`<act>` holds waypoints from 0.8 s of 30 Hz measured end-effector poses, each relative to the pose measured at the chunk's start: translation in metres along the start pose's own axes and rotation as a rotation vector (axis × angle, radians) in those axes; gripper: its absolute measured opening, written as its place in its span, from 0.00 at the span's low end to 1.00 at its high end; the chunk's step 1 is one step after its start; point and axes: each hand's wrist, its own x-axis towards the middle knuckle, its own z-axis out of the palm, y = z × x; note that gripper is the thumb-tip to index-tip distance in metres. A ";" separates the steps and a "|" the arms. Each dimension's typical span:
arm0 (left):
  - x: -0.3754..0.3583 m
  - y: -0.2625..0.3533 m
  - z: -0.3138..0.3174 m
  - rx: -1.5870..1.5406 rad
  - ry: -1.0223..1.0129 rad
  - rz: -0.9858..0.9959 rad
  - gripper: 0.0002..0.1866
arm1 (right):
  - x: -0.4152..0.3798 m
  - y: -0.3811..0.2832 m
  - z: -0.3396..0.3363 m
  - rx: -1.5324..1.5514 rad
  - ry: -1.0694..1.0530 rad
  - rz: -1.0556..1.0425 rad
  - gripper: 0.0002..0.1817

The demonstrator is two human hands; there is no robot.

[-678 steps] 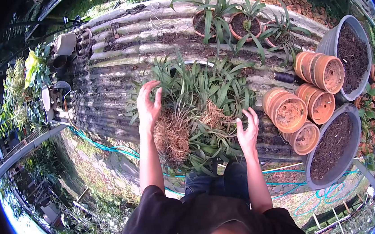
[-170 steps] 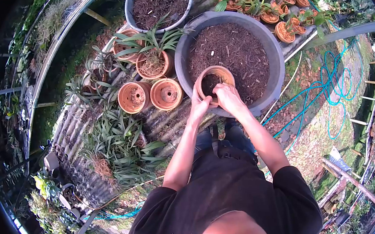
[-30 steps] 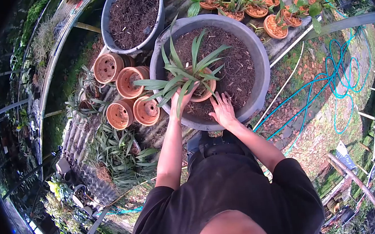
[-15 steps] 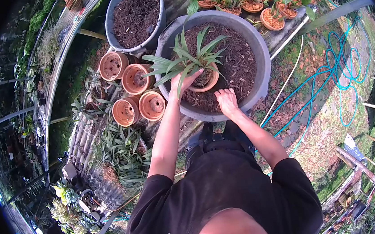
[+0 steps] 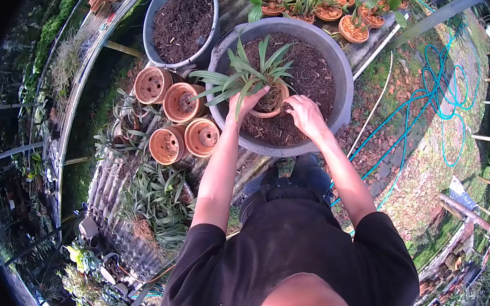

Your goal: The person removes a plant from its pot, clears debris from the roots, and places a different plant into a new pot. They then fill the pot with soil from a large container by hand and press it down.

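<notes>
A long-leaved green plant (image 5: pixel 245 76) stands in a terracotta pot (image 5: pixel 267 114) inside a wide grey tub (image 5: pixel 342 81) of dark potting mix (image 5: pixel 313 61). My left hand (image 5: pixel 244 103) is closed on the left side of the potted plant, its thumb lying across the base of the leaves. At the pot's right rim, my right hand (image 5: pixel 307 115) has its fingers pinched together, with a dark clump of potting mix at the fingertips. Roots and fibrous material show in the pot between the hands. Leaves cover part of the left hand.
Several used terracotta pots (image 5: pixel 181 102) lie left of the tub. Behind them stands a grey bucket (image 5: pixel 215 14) of dark mix. Small potted plants (image 5: pixel 354 28) fill the back right. A blue hose (image 5: pixel 411 101) loops over the ground at right; uprooted plants (image 5: pixel 158 202) lie at left.
My right hand has moved up from the mix near the tub's front to the pot's right rim. My left hand stays on the potted plant.
</notes>
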 end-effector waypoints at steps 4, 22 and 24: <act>0.006 -0.011 0.004 -0.038 0.002 -0.010 0.34 | 0.024 0.001 0.028 0.001 -0.043 -0.147 0.16; 0.001 -0.012 0.014 -0.009 0.095 0.037 0.27 | 0.001 -0.003 0.067 -0.136 -0.202 -0.113 0.27; 0.001 -0.015 0.016 -0.001 0.106 0.044 0.26 | 0.008 -0.007 0.074 -0.121 -0.253 -0.071 0.25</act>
